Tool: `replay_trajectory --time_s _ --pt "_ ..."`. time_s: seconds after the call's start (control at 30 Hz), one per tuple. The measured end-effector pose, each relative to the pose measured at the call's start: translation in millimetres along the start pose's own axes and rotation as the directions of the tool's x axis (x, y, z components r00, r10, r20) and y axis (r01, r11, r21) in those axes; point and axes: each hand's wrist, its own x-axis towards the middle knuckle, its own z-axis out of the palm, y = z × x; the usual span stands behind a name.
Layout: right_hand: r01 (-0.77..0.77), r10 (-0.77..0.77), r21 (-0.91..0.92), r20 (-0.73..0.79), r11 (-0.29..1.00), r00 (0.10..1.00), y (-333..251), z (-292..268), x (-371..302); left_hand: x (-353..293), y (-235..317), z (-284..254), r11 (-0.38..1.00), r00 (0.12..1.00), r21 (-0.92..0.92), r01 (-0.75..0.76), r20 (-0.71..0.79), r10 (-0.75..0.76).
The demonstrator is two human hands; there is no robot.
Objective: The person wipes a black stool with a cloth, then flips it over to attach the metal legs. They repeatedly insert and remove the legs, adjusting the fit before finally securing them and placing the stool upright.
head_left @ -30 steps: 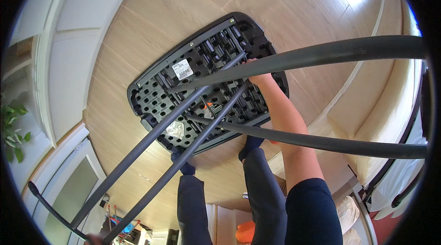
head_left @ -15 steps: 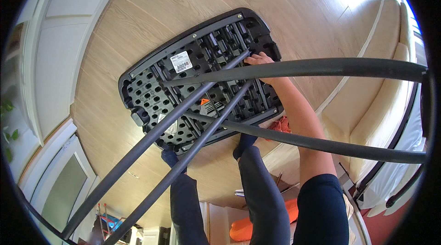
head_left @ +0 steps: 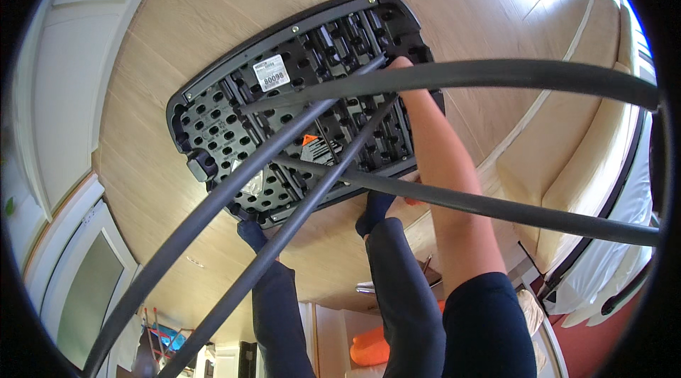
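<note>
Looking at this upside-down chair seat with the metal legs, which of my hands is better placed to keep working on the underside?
Probably the right. The right hand reaches along the upper gray leg and touches the black chair seat's ribbed underside near the far edge. The left hand isn't in view, so it can't be judged.

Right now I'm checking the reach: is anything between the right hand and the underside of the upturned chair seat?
Nothing visible: the right hand already reaches the ribbed seat underside, though a curved grey leg crosses in front of the wrist.

Black perforated plastic seat [head_left: 298,115] upside down on wood floor; grey metal legs [head_left: 454,74] pointing up.
</note>
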Motion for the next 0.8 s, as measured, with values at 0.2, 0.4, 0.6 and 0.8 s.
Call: replay_trajectory --time_s 0.2,0.4,0.6,0.8 --pt "-0.085 0.099 0.058 -0.321 0.995 0.942 -19.7 18.1 -42.1 0.6 4.5 6.7 0.995 0.995 0.042 0.088 -0.053 -0.085" --pt "0.121 -0.152 -0.092 -0.556 0.988 0.817 -3.0 24.7 -45.9 2.7 9.1 6.8 0.996 0.995 0.020 0.082 -0.066 -0.080" --pt "0.492 -0.513 -0.165 -0.407 0.855 0.756 40.8 4.0 -30.6 2.2 5.6 4.4 1.000 0.999 -0.010 0.027 -0.035 -0.027" --pt "0.276 -0.408 -0.362 -0.365 0.890 0.837 1.6 -0.8 -60.0 -0.4 5.3 1.6 0.999 1.000 -0.038 -0.019 -0.020 0.018"
